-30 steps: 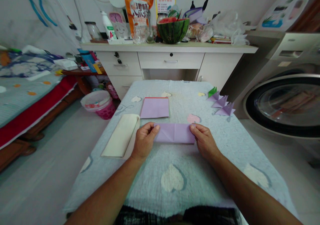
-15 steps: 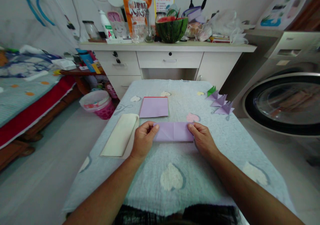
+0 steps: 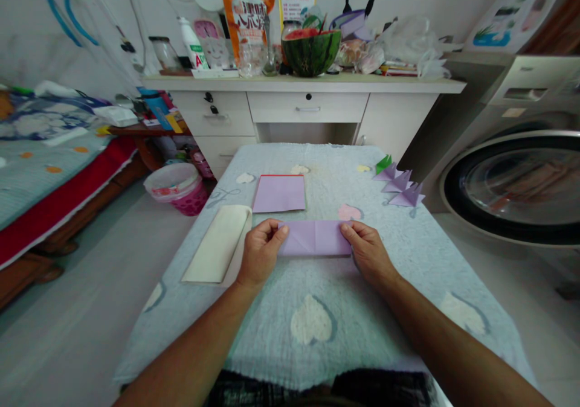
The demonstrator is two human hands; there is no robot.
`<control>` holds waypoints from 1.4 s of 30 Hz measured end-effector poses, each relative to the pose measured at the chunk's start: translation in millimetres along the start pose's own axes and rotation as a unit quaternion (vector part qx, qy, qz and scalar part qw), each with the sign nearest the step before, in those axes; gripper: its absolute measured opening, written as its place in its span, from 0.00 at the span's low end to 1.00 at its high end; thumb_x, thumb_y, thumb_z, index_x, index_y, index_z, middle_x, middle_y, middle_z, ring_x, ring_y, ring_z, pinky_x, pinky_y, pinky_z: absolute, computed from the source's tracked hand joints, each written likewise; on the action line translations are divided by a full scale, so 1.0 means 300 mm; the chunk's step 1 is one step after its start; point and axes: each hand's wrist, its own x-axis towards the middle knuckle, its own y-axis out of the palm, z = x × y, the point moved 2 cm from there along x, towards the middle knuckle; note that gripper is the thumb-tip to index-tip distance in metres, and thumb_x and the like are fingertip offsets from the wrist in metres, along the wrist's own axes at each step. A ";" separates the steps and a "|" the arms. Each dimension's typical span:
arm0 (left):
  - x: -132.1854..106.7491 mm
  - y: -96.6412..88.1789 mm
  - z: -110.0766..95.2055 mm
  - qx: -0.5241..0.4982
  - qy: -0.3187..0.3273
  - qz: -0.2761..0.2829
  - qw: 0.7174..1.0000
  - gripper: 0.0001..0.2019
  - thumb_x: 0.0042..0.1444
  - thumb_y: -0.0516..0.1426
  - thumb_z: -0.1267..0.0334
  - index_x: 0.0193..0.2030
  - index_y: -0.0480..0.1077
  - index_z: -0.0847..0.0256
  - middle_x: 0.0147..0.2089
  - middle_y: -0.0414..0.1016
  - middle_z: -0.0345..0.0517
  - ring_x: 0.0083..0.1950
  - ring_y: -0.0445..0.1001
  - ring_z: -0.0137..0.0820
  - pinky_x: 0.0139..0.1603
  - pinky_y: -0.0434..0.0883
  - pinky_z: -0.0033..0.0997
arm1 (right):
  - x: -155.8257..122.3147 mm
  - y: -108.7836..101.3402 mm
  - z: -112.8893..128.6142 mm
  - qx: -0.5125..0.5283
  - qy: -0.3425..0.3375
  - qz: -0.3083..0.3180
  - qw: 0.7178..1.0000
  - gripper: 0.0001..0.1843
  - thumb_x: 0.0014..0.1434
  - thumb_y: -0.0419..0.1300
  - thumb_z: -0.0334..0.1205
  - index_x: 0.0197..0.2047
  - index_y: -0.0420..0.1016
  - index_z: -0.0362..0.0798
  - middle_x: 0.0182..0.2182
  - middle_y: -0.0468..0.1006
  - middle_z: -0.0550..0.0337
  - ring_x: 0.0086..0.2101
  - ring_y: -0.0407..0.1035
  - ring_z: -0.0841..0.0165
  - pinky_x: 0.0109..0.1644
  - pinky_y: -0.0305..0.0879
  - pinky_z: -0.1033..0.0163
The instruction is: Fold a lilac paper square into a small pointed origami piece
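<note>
A folded lilac paper strip [image 3: 314,238] lies flat on the light blue cloth of the table [image 3: 317,310]. My left hand [image 3: 260,253] pinches its left end, fingers curled over the edge. At the right end my right hand [image 3: 368,253] grips the strip with thumb on top. Just beyond the strip lies a small stack of square lilac sheets [image 3: 280,193] with a red edge showing.
A cream folded cloth [image 3: 219,243] lies at the table's left. Several folded lilac paper shapes [image 3: 401,188] and a green one sit at the right edge. Beyond stand a white desk [image 3: 308,108] with half a watermelon [image 3: 311,51], a pink bin [image 3: 177,188], a bed on the left and a washing machine [image 3: 512,177] on the right.
Both hands and the strip have stayed in place; only the view shifted very slightly.
</note>
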 end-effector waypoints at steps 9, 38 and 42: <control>-0.001 -0.002 0.001 -0.003 0.000 -0.002 1.000 0.10 0.54 0.61 0.58 0.30 0.70 0.62 0.26 0.65 0.36 0.28 0.61 0.24 0.30 0.59 0.22 | 0.003 -0.001 -0.005 -0.011 -0.002 0.002 1.000 0.20 0.58 0.60 0.55 0.26 0.71 0.47 0.21 0.67 0.66 0.23 0.58 0.71 0.28 0.53 0.65; 0.001 0.000 0.004 0.003 -0.004 0.000 1.000 0.10 0.54 0.61 0.57 0.30 0.68 0.62 0.26 0.63 0.34 0.28 0.59 0.24 0.30 0.58 0.23 | 0.001 0.000 0.003 -0.035 0.001 0.006 0.999 0.20 0.58 0.58 0.55 0.27 0.69 0.47 0.22 0.65 0.66 0.24 0.57 0.72 0.29 0.52 0.66; 0.000 0.002 0.001 0.010 0.002 -0.002 1.000 0.10 0.55 0.60 0.58 0.29 0.68 0.62 0.25 0.63 0.34 0.28 0.58 0.24 0.30 0.58 0.23 | 0.002 0.000 0.000 -0.037 0.004 0.004 0.999 0.20 0.58 0.58 0.55 0.27 0.69 0.47 0.21 0.65 0.66 0.23 0.56 0.72 0.28 0.51 0.66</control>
